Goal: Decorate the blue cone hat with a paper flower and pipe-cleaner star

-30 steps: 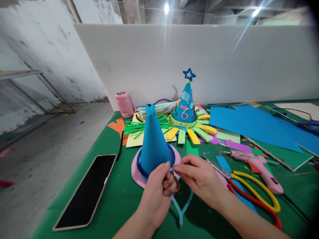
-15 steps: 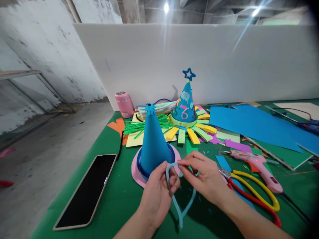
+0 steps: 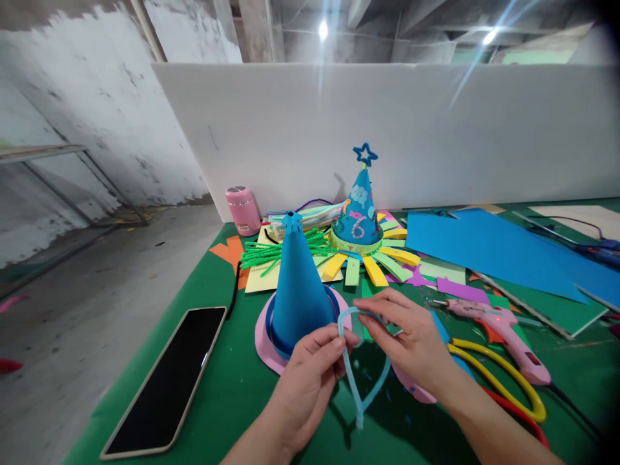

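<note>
Two bare hands share one thing in my head view: a light-blue, fuzzy pipe cleaner (image 3: 352, 378) bent into a loop with a pointed near end. The left hand (image 3: 312, 368) pinches its left side just below the upper bend, thumb against finger; the right hand (image 3: 411, 336) grasps the top strand, thumb below and fingers above. The loop hangs between them over the green-covered table (image 3: 203, 413), to the right of the tall blue paper cone (image 3: 303, 290) that stands upright on a round pink paper brim (image 3: 264, 332).

My worry is that near point, where the strands meet. I can't tell how tightly they are joined, so pulling the hands apart could open it. Pressing too hard at the upper bend could leave a sharp kink, and a loose right-hand grasp could let the strand spring out of shape.

The left hand is close beside the cone; a swing leftward could knock it or shift the brim. On the right, the scissors with yellow and red handles (image 3: 520, 384) lie near the right forearm, easily nudged. The pink glue gun (image 3: 508, 329) shows a red light; if its tip is hot, a careless rightward reach risks a burn.
</note>
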`<state>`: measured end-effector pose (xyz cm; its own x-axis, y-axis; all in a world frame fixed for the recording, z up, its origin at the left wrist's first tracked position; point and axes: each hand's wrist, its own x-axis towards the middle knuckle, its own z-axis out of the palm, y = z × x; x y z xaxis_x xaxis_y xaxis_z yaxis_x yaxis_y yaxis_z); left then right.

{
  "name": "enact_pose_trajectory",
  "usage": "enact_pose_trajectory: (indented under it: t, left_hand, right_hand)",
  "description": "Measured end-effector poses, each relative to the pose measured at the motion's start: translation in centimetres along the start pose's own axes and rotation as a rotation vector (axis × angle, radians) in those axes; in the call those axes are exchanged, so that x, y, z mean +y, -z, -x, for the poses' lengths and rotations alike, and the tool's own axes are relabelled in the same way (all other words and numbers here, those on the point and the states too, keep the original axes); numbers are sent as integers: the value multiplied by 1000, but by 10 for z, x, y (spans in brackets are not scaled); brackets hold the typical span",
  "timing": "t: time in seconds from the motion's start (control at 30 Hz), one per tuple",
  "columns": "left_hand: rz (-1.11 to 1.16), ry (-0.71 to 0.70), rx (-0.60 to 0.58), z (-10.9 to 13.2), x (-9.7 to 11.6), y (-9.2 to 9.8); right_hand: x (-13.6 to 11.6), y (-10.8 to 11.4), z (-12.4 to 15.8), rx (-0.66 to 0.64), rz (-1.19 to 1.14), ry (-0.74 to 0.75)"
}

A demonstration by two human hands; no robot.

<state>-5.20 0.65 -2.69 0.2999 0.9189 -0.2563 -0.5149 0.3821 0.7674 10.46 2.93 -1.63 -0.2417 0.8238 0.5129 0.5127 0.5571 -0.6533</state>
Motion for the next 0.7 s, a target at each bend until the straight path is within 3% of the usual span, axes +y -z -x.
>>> enact_pose_trajectory:
  t: [0.3, 0.7]
  left_hand:
    - [-10, 57, -134, 3, 0, -1]
    - [55, 44, -98, 3, 2, -2]
  right_hand:
    - [2, 0, 0, -25, 4, 25]
    - [-1, 1, -1, -54, 12, 99]
